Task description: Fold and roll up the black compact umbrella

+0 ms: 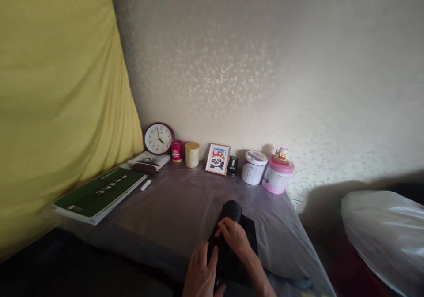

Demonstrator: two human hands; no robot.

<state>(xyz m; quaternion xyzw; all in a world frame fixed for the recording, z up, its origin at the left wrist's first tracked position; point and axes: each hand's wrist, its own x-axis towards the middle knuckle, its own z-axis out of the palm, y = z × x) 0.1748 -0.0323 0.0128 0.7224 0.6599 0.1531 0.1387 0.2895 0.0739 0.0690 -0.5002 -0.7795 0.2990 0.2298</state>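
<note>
A dark, rolled bundle of black cloth (231, 209) lies lengthwise on the covered table, its rounded end pointing away from me. A flat black flap (249, 234) spreads out to its right. My right hand (233, 237) rests across the top of the bundle, fingers curled and pressed onto it. Nearer to me, my left hand (200, 270) grips its left side, with the fingers along the edge and the thumb lower down. Something small and shiny shows by the left thumb, too dark to name. The near end of the bundle is partly hidden by my hands.
Along the wall stand a clock (159, 138), a pink can (176, 151), a yellow can (192, 155), a framed panda picture (217, 159) and two tubs (254, 167). A green book (104, 191) lies left, beside a yellow curtain (62, 89). A plastic-covered bundle (384, 226) stands right.
</note>
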